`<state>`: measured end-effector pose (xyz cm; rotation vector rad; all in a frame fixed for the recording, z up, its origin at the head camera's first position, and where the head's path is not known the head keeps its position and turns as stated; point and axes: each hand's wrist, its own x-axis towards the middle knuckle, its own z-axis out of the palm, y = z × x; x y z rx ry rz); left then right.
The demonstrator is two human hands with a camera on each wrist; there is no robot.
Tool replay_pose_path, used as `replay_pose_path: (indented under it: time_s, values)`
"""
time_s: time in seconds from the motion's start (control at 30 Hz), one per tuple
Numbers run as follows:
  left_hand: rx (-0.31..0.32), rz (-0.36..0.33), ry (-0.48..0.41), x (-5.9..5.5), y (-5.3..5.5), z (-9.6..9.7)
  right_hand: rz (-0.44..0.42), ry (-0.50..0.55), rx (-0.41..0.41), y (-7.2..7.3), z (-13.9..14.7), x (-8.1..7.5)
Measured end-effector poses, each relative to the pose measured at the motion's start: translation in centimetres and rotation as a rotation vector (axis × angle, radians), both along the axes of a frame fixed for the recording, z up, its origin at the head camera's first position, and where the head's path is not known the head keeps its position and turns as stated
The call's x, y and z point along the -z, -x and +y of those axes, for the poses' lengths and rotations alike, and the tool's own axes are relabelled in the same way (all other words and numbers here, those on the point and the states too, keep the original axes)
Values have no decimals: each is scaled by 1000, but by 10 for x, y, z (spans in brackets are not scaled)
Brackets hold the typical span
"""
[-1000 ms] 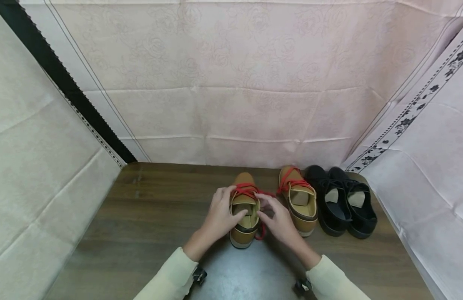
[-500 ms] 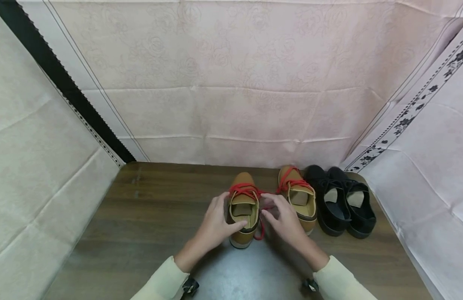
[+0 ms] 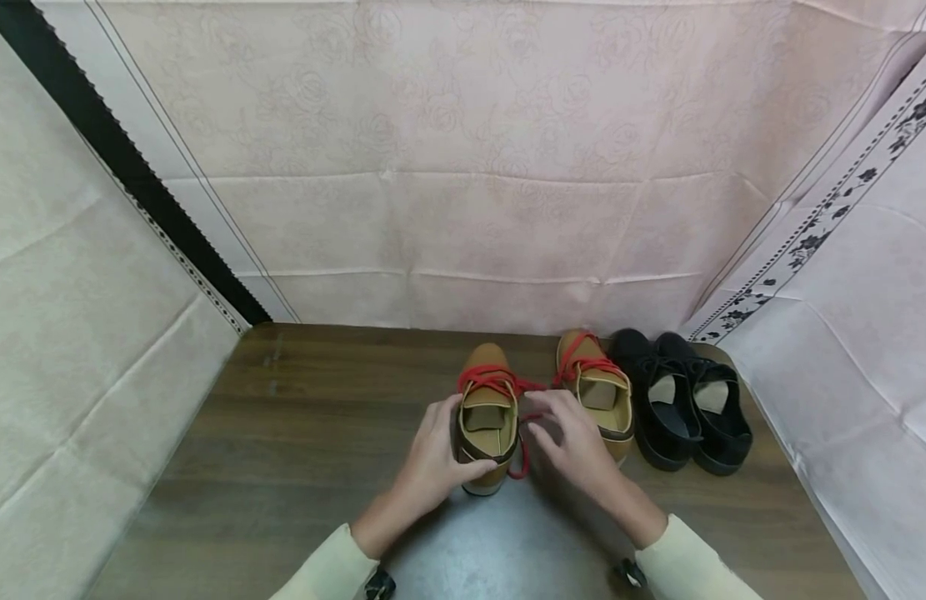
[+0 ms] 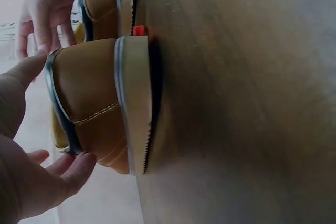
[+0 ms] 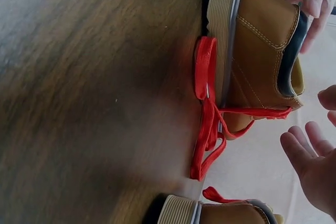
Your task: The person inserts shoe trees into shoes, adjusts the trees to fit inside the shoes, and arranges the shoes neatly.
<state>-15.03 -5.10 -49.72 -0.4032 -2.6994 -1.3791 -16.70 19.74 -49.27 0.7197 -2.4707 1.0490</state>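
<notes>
A tan shoe (image 3: 483,358) with red laces stands on the wooden table, its toe facing away. My left hand (image 3: 432,457) holds it at the collar: the thumb lies at the heel rim and the fingertips touch the left side, as the left wrist view shows. Red laces (image 5: 207,114) hang down the right side of this shoe onto the table, with loops spread out. My right hand (image 3: 575,437) is beside the shoe on the right, fingers loosely bent, holding nothing. In the right wrist view its fingers (image 5: 296,150) are apart from the shoe and laces.
A second tan shoe (image 3: 616,437) with red laces stands just right of my right hand. Two black shoes (image 3: 665,442) stand beside it at the right end. The wooden table (image 3: 327,417) is bounded by a pale patterned cloth (image 3: 447,233) at the back and sides.
My left hand has drawn back along the shoe, its thumb going from inside the opening to the heel rim. My right hand has moved right, away from the laces.
</notes>
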Motion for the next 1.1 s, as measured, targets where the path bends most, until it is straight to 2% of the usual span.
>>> replay_pose_path:
  time_s: [0.13, 0.37, 0.47, 0.63, 0.83, 0.97, 1.1]
  values:
    - [17, 81, 18, 6, -2, -1, 61, -36, 3, -2, 1, 0]
    - [113, 417, 151, 11, -3, -4, 133, -121, 21, -4, 7, 0]
    - [163, 520, 227, 11, -4, -5, 132, -162, 17, -6, 11, -2]
    - [238, 591, 325, 11, -3, -7, 126, -252, 36, -8, 20, -8]
    - [302, 655, 415, 12, -4, -10, 161, -335, 34, -9, 30, -9]
    - [327, 671, 434, 11, -6, -10, 217, -373, 24, -8, 39, -7]
    - [323, 682, 398, 11, -6, -8, 258, -416, 13, -7, 48, -6]
